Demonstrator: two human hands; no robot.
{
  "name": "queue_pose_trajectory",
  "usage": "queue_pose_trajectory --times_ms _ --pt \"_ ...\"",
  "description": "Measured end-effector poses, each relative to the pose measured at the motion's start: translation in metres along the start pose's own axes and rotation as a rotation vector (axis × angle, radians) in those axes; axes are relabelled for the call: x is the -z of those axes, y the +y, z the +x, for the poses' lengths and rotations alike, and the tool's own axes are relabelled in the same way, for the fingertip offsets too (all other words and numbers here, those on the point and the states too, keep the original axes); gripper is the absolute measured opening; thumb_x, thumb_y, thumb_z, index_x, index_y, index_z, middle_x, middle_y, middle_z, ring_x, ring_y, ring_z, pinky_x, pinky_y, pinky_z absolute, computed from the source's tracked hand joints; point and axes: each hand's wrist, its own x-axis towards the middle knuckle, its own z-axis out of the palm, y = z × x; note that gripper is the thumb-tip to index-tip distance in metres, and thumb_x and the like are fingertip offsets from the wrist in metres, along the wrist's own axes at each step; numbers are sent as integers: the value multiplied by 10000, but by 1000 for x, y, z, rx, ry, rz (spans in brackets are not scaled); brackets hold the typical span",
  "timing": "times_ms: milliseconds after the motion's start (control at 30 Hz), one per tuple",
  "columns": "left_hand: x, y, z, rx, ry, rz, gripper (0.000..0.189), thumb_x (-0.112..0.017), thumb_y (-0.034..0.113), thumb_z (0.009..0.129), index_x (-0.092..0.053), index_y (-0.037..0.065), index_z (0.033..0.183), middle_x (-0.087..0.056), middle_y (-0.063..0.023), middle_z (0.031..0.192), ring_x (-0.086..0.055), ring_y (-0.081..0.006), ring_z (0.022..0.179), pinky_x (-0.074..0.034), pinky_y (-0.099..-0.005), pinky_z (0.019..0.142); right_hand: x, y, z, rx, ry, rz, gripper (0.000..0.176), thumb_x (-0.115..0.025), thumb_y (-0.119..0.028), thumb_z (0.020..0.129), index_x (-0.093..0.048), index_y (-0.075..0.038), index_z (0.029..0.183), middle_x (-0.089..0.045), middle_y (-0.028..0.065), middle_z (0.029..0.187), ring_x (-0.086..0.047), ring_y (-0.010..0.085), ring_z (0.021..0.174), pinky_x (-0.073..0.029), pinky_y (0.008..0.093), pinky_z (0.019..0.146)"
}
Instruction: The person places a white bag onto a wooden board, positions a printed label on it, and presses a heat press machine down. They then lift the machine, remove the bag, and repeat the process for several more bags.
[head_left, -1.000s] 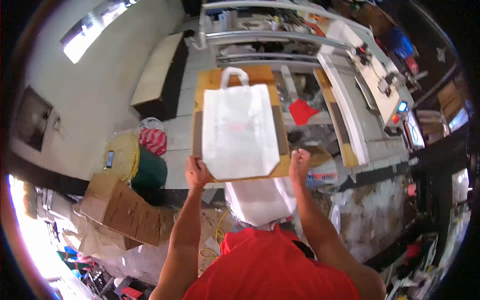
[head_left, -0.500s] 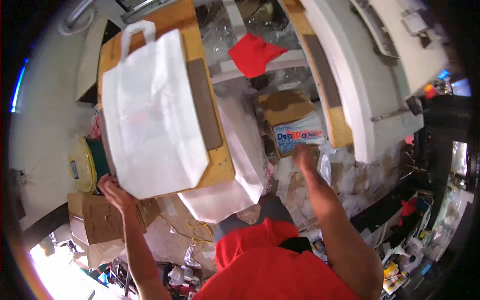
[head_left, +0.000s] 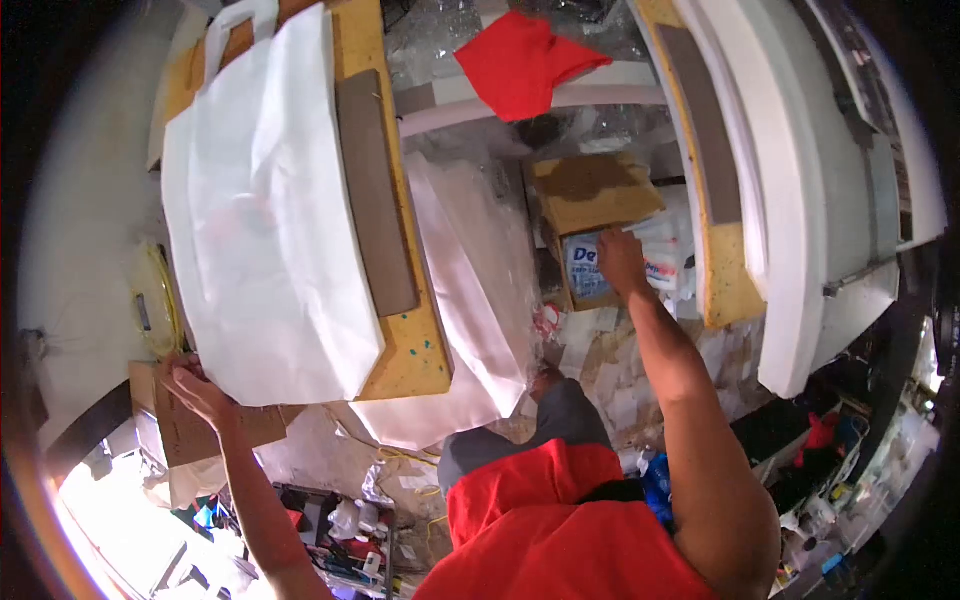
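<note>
already the white bag (head_left: 265, 220) is lying flat on the worktop (head_left: 412, 352), left hand (head_left: 195, 392) fingers clamping its 7 o'clock corner, while the right hand (head_left: 622, 262) is touching the 2 o'clock box (head_left: 592, 192), grip unclear.

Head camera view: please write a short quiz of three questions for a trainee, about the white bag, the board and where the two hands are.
1. True or false: the white bag lies flat on the yellow board.
2. Choose one. The right hand is at: A the white bag; B the cardboard box with the blue-lettered label; C the yellow board.
3. Short answer: which hand is at the near corner of the yellow board, beside the bottom edge of the white bag?

Key: 1 true; 2 B; 3 the left hand.
</note>
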Motion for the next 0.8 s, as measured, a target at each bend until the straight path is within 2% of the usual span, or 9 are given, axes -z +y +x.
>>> queue_pose_trajectory --times_ms 67,100,233,400,500,567,633,667,800 --pt "-2 24 -1 200 -33 -317 504 -375 463 1026 -473 29 1263 -528 -44 868 -462 -138 724 -401 -298 654 10 2 -7 -54 -130 42 107 -605 -102 867 -604 -43 956 -605 197 1015 -579 426 930 -468 538 781" --pt "-6 2 -2 83 -24 -176 503 -397 451 1020 -457 23 1277 -532 -53 858 -458 -133 714 -396 -282 644 14 2 -11 -58 -117 39 107 -605 -102 867 -604 -43 956 -605 197 1015 -579 426 930 -468 538 781" --pt "-1 15 1 285 -78 -348 510 -398 436 1014 -460 8 1285 -549 -65 880 -469 -141 738 -407 -278 661 40 -17 -43 -105 157 249 127 -583 -86 892 -607 -26 1001 -616 212 955 -596 425 925 -484 506 811" --pt "4 9 7 -69 -86 -331 372 -505 238 1007 -489 -14 1280 -535 -116 992 -515 -213 846 -458 -345 761 137 -83 -99 -62 291 562 164 -591 -101 929 -632 -1 1053 -652 221 986 -631 414 935 -514 459 818" --pt "42 49 11 102 -18 -296 275 -538 52 965 -508 -20 1228 -522 -142 1056 -538 -234 873 -472 -364 801 206 -112 -129 -59 317 703 154 -619 -99 919 -669 -3 1027 -697 195 959 -683 353 873 -536 420 771" --pt "70 98 3 4 36 -458 234 -561 -5 919 -537 -22 1151 -556 -127 997 -552 -222 871 -478 -338 787 286 -152 -146 -88 70 763 171 -630 -116 919 -691 -15 1043 -712 189 976 -699 308 905 -540 396 790" --pt "72 113 -41 312 -446 -960 277 -681 5 839 -601 30 1103 -649 -73 915 -613 -202 835 -506 -343 776 330 -200 -156 -64 -6 757 173 -639 -126 919 -698 -17 1039 -714 187 970 -702 299 914 -542 392 791" --pt "108 169 -36 32 -742 -589 359 -717 51 840 -610 50 1183 -689 -90 1004 -667 -207 914 -536 -349 815 346 -226 -153 -58 -87 750 175 -648 -136 918 -706 -20 1035 -717 185 963 -704 290 922 -543 389 793" --pt "111 205 -52 -104 -1238 -871 516 -738 156 895 -525 27 1346 -721 -164 1005 -716 -225 906 -579 -341 834 382 -324 -127 120 -225 770 228 -671 -158 913 -698 -38 1105 -720 179 981 -707 297 903 -548 384 799"
